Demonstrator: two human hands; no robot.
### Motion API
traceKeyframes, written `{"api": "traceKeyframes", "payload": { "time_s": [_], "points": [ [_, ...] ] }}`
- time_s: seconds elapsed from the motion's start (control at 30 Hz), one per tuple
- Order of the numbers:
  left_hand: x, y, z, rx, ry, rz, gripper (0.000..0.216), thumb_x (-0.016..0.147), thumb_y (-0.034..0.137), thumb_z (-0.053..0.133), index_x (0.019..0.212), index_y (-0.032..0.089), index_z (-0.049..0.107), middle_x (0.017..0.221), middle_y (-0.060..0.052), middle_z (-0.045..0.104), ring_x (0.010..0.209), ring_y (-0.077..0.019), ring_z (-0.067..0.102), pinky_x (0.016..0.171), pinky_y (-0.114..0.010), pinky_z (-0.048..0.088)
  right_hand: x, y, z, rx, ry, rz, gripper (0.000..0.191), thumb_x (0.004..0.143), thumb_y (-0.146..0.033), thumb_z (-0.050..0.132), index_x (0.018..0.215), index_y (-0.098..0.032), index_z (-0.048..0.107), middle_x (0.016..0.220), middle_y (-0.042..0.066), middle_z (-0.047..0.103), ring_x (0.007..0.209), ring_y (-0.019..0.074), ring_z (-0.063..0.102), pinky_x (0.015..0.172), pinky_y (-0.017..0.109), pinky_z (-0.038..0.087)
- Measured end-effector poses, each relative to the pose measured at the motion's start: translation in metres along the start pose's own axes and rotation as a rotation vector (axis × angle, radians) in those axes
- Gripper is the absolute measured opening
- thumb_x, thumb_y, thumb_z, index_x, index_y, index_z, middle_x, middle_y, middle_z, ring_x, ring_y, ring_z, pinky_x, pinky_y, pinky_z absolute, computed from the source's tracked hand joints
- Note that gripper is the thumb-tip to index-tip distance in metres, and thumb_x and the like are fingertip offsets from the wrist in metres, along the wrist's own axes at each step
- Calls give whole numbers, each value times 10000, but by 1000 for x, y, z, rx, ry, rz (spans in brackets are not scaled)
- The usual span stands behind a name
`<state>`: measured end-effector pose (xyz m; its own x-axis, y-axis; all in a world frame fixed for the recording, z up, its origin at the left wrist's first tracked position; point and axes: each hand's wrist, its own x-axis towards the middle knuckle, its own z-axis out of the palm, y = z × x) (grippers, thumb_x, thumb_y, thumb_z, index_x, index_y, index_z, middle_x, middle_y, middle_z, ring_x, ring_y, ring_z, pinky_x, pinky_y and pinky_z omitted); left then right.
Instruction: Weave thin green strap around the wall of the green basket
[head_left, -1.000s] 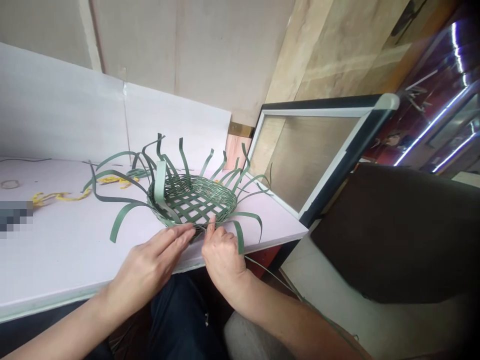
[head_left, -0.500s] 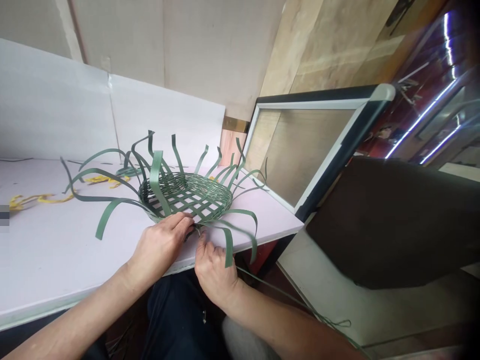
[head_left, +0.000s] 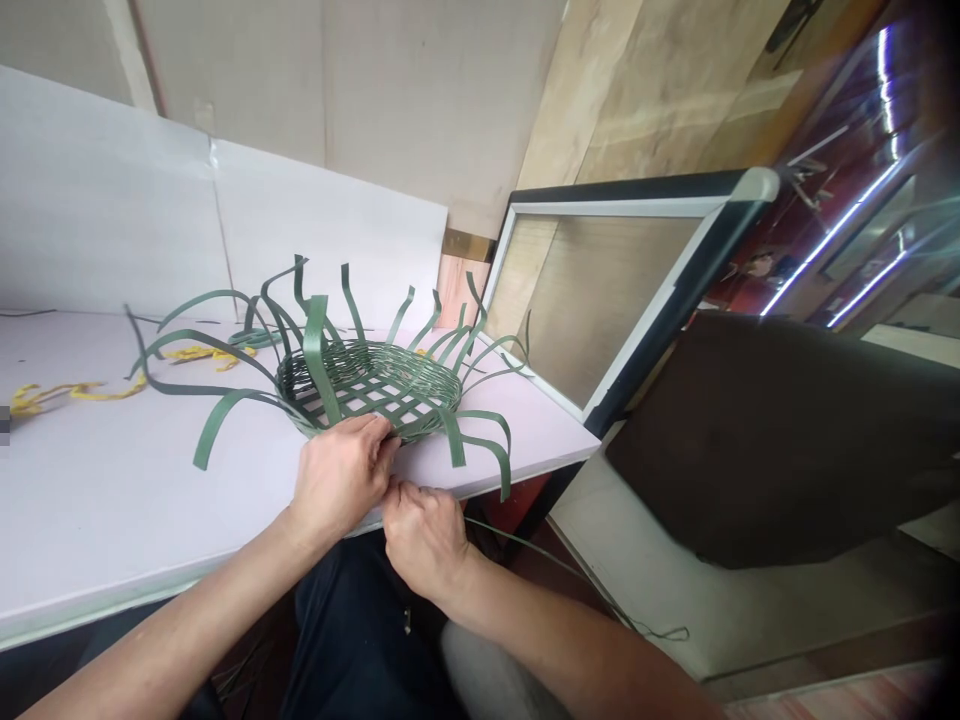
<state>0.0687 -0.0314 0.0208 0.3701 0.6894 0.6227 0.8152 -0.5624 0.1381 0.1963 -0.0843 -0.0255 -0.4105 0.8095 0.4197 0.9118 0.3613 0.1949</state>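
Note:
A shallow basket [head_left: 416, 372] of woven green strips sits near the table's front edge, its open lattice base visible inside the low wall. Long flat uprights [head_left: 318, 360] stick up and curl outward all around it. My left hand [head_left: 345, 465] is closed on the near side of the basket's rim, covering that part. Just below and to the right, my right hand [head_left: 426, 530] is closed, knuckles up, with fingertips hidden. A thin green strand [head_left: 517, 546] leads from it down to the right, ending in a loose loop.
Yellow cord [head_left: 97, 388] and a green coil [head_left: 253, 339] lie on the pale table [head_left: 187, 520]. White panels [head_left: 322, 230] stand behind. A dark-edged frame [head_left: 622, 300] leans at the table's right end, with a dark brown chair back [head_left: 780, 440] beyond.
My right hand has drawn back slightly toward me, away from the rim. A flat strip that hung over its knuckles now stands clear above it. My left hand keeps its place at the rim.

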Motion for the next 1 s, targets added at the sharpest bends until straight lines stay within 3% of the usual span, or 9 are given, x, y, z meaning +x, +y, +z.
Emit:
{"api": "traceKeyframes", "payload": {
  "time_s": [0.1, 0.27, 0.47, 0.63, 0.87, 1.0],
  "points": [
    [0, 5, -3, 35, -19, -53, 239, 922, 285, 463, 709, 194, 521, 701, -25, 614, 655, -171, 584, 551, -282, 314, -1, -2, -4, 29, -8, -8, 201, 794, -36, 455, 878, -136, 607, 745, 72, 675, 643, 201, 661, 528, 282, 476],
    [-2, 2, -4, 66, -42, 13, 267, 950, 286, 420, 726, 190, 529, 713, -33, 633, 670, -175, 607, 559, -280, 333, 1, -9, -7, 79, -32, 30, 210, 796, -35, 458, 902, -114, 621, 757, 89, 692, 657, 202, 670, 532, 277, 472],
    [1, 2, -10, 138, -91, 19, 226, 930, 296, 450, 746, 196, 536, 698, -35, 655, 649, -191, 639, 538, -287, 341, 10, -26, -8, 194, -199, 10, 199, 801, -82, 479, 814, -129, 672, 735, 101, 704, 662, 226, 681, 531, 301, 481],
    [3, -1, -15, 159, -151, 73, 218, 932, 285, 438, 780, 195, 566, 704, -45, 671, 642, -217, 657, 523, -298, 339, 6, -36, -11, 191, -161, 32, 228, 799, -58, 455, 897, -124, 650, 781, 103, 708, 679, 228, 683, 544, 303, 498],
    [3, 0, -14, 178, -145, 70, 248, 949, 305, 412, 806, 190, 578, 737, -59, 684, 682, -227, 670, 528, -301, 325, -4, -62, -12, 201, -82, -189, 188, 812, -131, 456, 948, -105, 583, 726, 81, 672, 564, 216, 633, 443, 297, 462],
    [5, -2, -15, 134, -167, 61, 268, 950, 327, 414, 791, 200, 587, 721, -48, 678, 650, -207, 646, 517, -295, 283, -10, -61, -32, 198, 24, -272, 212, 785, -135, 492, 968, -66, 572, 676, 61, 641, 493, 194, 578, 390, 299, 418]
  ]
}}
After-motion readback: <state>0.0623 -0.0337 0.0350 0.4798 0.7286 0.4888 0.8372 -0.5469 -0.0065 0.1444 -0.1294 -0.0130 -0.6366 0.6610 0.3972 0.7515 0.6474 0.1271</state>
